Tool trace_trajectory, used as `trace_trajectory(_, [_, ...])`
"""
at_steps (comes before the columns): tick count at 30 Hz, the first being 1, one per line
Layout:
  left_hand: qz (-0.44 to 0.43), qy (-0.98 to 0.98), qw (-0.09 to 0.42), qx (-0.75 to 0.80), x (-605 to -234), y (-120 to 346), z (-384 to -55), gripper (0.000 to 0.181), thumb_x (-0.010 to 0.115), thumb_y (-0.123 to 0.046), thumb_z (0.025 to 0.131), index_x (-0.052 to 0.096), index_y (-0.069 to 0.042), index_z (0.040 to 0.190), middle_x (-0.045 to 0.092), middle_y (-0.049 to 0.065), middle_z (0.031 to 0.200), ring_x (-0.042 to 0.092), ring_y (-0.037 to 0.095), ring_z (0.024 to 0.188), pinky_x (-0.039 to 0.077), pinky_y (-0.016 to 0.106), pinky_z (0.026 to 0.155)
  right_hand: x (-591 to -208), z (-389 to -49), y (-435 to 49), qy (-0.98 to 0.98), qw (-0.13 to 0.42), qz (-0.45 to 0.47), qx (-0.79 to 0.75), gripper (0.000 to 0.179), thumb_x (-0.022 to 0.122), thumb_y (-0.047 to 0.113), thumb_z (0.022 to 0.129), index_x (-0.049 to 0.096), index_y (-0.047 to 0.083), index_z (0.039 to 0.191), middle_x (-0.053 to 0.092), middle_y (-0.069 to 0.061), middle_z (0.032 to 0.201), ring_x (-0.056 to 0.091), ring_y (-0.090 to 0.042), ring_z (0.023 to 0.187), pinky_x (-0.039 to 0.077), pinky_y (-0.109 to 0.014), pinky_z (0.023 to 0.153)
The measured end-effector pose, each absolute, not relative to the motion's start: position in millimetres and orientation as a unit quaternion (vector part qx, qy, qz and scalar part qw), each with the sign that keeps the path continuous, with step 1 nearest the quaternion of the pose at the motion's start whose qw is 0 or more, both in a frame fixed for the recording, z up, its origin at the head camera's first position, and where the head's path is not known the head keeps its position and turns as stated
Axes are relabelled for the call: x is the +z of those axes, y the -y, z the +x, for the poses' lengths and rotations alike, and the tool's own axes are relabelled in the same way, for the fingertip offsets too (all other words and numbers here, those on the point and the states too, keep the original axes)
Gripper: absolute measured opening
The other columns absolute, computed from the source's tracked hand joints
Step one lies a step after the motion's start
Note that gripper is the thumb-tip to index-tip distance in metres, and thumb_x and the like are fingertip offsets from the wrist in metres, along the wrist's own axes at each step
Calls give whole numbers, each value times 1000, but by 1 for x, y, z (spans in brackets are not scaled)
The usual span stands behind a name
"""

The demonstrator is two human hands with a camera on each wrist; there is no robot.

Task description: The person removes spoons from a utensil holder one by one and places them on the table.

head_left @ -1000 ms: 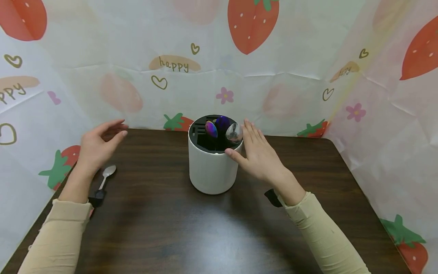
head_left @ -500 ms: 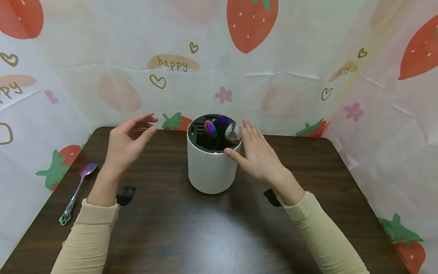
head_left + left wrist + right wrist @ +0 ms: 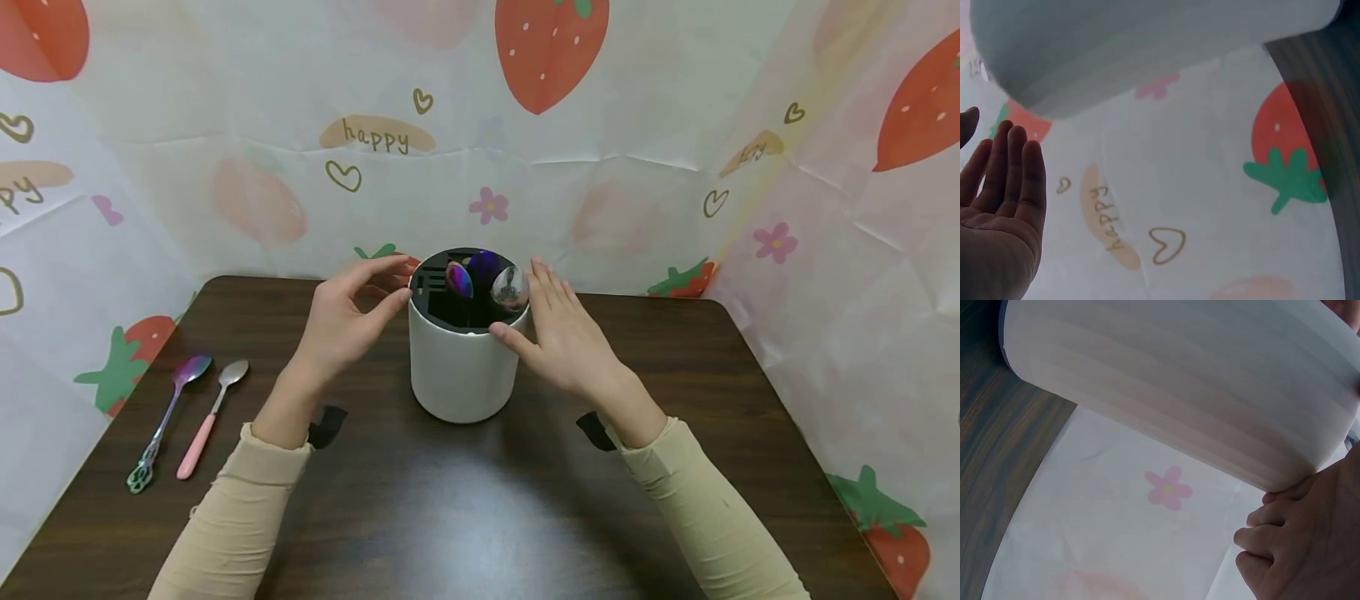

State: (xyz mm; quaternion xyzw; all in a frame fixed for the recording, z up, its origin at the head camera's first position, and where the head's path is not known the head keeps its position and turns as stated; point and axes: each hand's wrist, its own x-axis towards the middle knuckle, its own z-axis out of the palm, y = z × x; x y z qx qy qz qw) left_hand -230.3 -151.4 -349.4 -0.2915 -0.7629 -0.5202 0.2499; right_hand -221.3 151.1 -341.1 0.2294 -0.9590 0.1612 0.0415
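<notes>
A white round utensil holder [image 3: 461, 379] with a black slotted top stands upright on the table. Out of its top poke a silver spoon [image 3: 510, 288], a dark purple spoon [image 3: 483, 267] and a rainbow-coloured spoon [image 3: 459, 280]. My right hand [image 3: 566, 342] lies along the holder's right side, fingers straight, thumb at the front rim. At the left of the rim is my left hand [image 3: 348, 312], thumb and fingers apart with fingertips right by the wall. The left wrist view shows that palm [image 3: 1007, 206] with fingers extended beside the holder [image 3: 1116, 56].
On the left of the dark wooden table [image 3: 480, 517] lie a rainbow spoon with an ornate handle [image 3: 192, 368] and a spoon with a pink handle [image 3: 198, 446], side by side. A strawberry-print sheet [image 3: 637, 108] hangs behind and around the table.
My left hand has moved right, from near the table's left edge to the holder, uncovering the two spoons lying there. The right hand and the holder have stayed in place.
</notes>
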Motion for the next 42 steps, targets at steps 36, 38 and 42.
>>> trace_trajectory(36, [-314, 778, 274, -470, -337, 103, -236, 32, 83, -4, 88, 75, -1, 119, 71, 12, 112, 70, 23, 100, 60, 35, 87, -342, -221, -150, 959, 39, 231, 162, 101, 34, 75, 102, 6, 3, 167, -3, -11, 175, -1, -27, 161, 2, -45, 130])
trace_trajectory(38, [-306, 775, 258, -489, -337, 103, -237, 30, 82, -2, 88, 75, -1, 118, 71, 12, 112, 70, 22, 101, 62, 34, 86, -341, -221, -150, 958, 37, 231, 164, 101, 34, 75, 102, 6, 4, 167, -4, -11, 175, -1, -27, 161, 2, -45, 130])
trace_trajectory(42, [-281, 773, 235, -518, -338, 104, -238, 26, 79, -3, 91, 77, -3, 116, 72, 9, 110, 68, 20, 101, 61, 28, 83, -341, -221, -150, 958, 39, 231, 163, 101, 34, 75, 102, 6, 3, 167, -4, -11, 175, -1, -28, 161, 3, -45, 130])
